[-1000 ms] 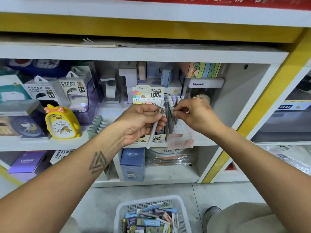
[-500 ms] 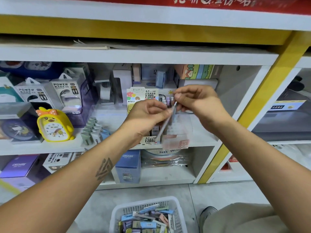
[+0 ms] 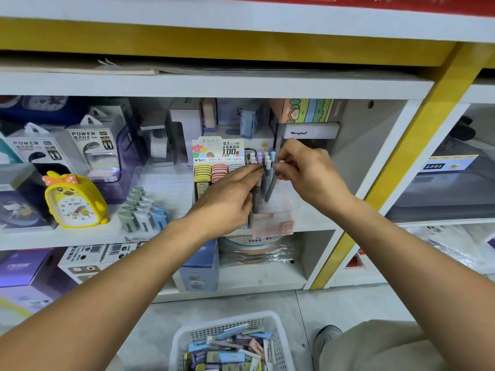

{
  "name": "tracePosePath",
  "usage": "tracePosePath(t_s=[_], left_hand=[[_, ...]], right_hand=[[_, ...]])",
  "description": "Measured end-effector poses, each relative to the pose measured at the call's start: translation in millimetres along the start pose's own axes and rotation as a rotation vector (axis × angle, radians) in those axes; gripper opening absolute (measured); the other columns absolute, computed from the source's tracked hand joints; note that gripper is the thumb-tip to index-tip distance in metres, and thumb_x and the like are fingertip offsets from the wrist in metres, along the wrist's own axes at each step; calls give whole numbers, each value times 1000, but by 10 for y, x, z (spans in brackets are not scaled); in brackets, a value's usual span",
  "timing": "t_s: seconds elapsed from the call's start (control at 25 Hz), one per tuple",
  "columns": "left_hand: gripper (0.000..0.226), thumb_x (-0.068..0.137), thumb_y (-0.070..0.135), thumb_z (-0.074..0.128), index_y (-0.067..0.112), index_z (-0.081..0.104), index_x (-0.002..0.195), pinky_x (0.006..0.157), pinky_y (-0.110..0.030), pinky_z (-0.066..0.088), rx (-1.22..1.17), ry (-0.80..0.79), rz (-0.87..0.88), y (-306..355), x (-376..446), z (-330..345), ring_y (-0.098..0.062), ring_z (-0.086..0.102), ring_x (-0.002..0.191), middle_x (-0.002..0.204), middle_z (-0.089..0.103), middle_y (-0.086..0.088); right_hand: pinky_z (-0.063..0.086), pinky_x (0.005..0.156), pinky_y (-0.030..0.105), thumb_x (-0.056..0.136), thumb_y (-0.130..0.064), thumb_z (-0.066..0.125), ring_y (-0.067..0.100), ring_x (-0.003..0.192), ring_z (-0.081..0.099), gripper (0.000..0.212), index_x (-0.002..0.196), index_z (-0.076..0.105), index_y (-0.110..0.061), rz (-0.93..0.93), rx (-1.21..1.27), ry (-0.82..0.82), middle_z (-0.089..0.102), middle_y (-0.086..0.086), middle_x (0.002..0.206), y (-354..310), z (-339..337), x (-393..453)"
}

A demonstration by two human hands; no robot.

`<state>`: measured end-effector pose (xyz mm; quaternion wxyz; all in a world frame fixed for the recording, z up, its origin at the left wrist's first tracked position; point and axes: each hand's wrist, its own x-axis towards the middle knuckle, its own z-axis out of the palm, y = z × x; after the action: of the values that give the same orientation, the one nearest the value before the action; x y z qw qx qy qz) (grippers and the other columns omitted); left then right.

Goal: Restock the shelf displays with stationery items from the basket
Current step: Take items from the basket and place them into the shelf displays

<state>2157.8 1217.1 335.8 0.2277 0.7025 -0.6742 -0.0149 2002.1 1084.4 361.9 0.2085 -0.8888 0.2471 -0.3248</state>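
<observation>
Head: right hand [image 3: 308, 172] fingers pinch grey pencil [image 3: 271, 187] — left hand [image 3: 227, 199] fingers curled, steadying pencils [image 3: 263, 162].

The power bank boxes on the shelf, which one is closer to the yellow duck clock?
The left power bank box, standing just above and behind the yellow duck clock. The other power bank box stands farther right, toward the middle of the shelf.

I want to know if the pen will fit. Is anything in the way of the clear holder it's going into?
Nothing visible blocks it. The right hand holds the grey pen tilted, its lower end at the clear holder. Other pens already stand there, just left of it, so space is tight.
</observation>
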Motion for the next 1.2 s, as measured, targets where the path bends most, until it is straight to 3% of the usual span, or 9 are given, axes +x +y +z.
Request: tracePosePath(t_s=[0.24,0.36,0.48,0.6,0.68,0.8,0.92,1.08,1.2], left_hand=[[62,97,13,42,23,26,156,113,-11,6,-6,-15,-11,-13,4,-2,-8,15,148,164,16,12],[63,97,12,43,22,25,156,112,-9,4,1,-26,-11,-13,8,15,-8,14,149,164,15,11],[67,95,10,44,22,22,157,108,-3,-2,-12,-26,-4,-14,5,-7,-6,11,148,164,13,11],[65,90,6,48,16,33,152,116,-17,18,-42,50,-12,34,-93,-83,-14,23,144,159,26,5],[45,85,5,48,10,52,129,99,-33,43,-40,217,9,81,-213,-144,-23,46,121,131,48,-3],[21,77,8,49,15,53,96,70,-38,48,-46,270,-105,45,-446,-83,-27,56,87,98,58,-5],[10,78,13,56,17,54,86,67,-40,51,-21,-56,-286,-74,-841,291,-33,62,86,92,66,-9],[27,83,8,61,6,63,110,85,-41,54,85,-698,-452,-368,-1583,1157,-32,62,102,113,65,-15],[29,87,10,62,3,57,115,75,-33,49,65,-890,-570,-536,-2161,1715,-29,60,98,118,62,-16]], right_hand=[[57,75,49,97,-15,60,27,82,66,5,95,59,-20,-9,-64,-95,68,5,83,92,97,5],[54,82,45,96,-1,53,32,92,64,29,115,72,-12,-78,-218,-129,68,12,96,103,135,34],[51,86,37,100,-7,48,29,101,60,37,132,65,-17,-8,-226,-58,62,7,106,41,128,37],[52,87,32,100,-14,51,19,96,62,31,126,67,-18,72,-71,80,69,3,114,-144,89,-13],[50,76,21,95,-10,54,7,78,61,25,111,71,-17,41,3,74,72,-5,96,-369,98,-128],[46,70,15,83,-8,55,0,71,56,26,96,75,-17,-62,10,-77,69,-12,82,-643,353,-464],[53,77,36,81,-9,52,26,92,66,28,99,72,-18,22,-123,-432,74,9,100,-632,900,-948],[51,92,35,92,-11,55,31,116,59,35,125,66,-14,129,-401,-1061,65,14,125,-258,1714,-1773],[51,89,34,94,-10,56,31,114,59,35,128,61,-8,308,-383,-1186,63,15,129,141,2142,-2333]])
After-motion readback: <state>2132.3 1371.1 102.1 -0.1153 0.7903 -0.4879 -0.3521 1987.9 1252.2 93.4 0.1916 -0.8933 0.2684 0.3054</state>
